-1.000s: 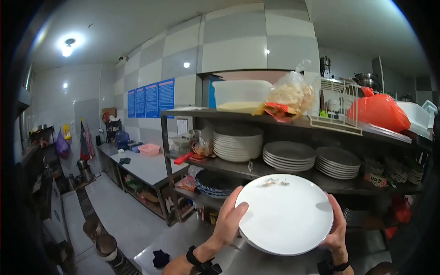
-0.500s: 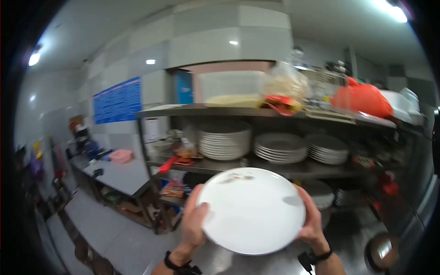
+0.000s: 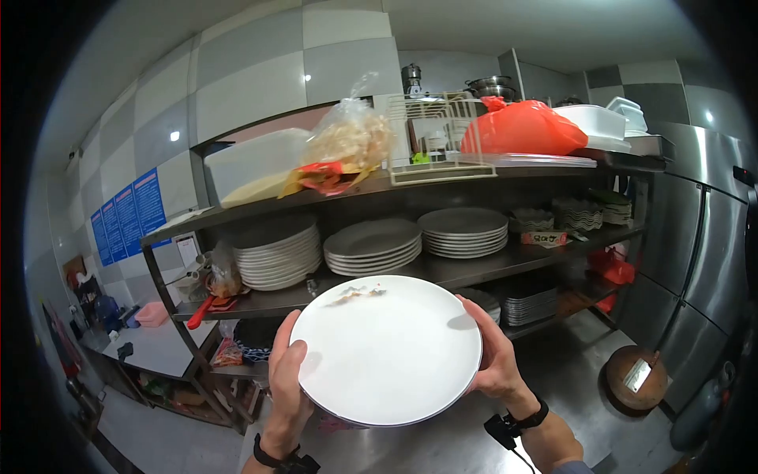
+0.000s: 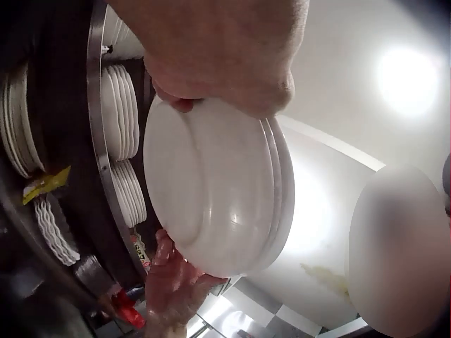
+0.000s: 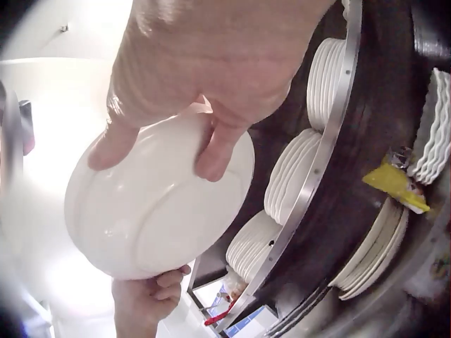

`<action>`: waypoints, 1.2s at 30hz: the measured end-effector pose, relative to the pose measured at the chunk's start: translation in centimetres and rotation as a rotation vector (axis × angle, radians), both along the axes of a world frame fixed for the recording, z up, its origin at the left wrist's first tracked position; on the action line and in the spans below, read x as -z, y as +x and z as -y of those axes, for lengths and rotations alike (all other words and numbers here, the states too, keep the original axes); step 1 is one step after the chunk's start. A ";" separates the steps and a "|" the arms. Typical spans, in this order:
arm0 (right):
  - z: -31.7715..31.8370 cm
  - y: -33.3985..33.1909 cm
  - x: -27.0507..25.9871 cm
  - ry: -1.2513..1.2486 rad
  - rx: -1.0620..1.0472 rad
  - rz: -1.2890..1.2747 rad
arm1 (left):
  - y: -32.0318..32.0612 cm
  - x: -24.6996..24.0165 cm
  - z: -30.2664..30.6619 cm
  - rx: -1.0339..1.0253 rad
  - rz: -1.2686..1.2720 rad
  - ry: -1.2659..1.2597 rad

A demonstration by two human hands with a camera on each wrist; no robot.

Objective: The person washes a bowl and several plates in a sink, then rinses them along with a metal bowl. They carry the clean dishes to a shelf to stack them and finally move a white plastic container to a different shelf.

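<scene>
A small stack of round white plates is held level in front of the body; the top one has a brownish, grey-blue painted pattern near its far rim. More than one rim shows along the stack's edge in the left wrist view. My left hand grips the left side, thumb over the rim. On the opposite side, my right hand holds the edge, its fingers reaching under the plates, as the right wrist view shows. Beyond them, a metal shelf carries stacks of white plates.
A stainless worktop lies below the plates. At right, a round chopping board bears a cleaver, near a steel fridge. The top shelf holds a red bag and a wire rack.
The head view has swung right, bringing the fridge and the chopping board with the cleaver into sight. Both hands keep hold of the plates in front of the shelf.
</scene>
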State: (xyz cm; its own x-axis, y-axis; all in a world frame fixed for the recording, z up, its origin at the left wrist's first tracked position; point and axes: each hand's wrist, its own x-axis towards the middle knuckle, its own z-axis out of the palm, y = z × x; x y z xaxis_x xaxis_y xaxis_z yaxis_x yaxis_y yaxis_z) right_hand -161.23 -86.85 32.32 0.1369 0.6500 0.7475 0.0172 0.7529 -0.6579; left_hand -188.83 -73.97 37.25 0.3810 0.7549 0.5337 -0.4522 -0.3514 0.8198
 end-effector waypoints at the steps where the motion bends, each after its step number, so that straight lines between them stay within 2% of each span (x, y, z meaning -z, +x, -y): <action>1: 0.5 1.7 0.5 0.005 0.030 0.034 | 1.4 0.0 0.4 0.034 0.019 -0.002; 8: 4.1 10.5 2.0 0.045 0.104 0.067 | 10.2 2.0 2.2 0.129 0.032 0.014; 12: 4.7 13.4 3.0 0.069 0.108 0.101 | 12.8 2.0 3.5 0.075 -0.026 -0.029; 14: 4.8 14.0 3.1 0.064 0.107 0.093 | 13.2 2.5 3.3 0.112 -0.018 0.013; 16: 4.6 14.8 3.5 0.076 0.132 0.131 | 13.9 2.5 3.8 0.051 -0.027 0.004; 22: 3.5 14.5 3.8 0.041 0.089 0.072 | 13.2 3.3 2.6 0.104 -0.008 -0.001; 36: -0.9 9.3 3.3 0.003 0.065 0.067 | 8.1 4.3 -1.1 0.080 0.029 -0.061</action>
State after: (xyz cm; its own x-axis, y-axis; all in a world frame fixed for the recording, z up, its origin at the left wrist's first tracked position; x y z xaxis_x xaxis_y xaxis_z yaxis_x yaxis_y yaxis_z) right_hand -151.90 -85.96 29.02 0.1283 0.6392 0.7582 0.1103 0.7506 -0.6515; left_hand -180.77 -72.89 32.91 0.4264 0.7542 0.4993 -0.5007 -0.2630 0.8247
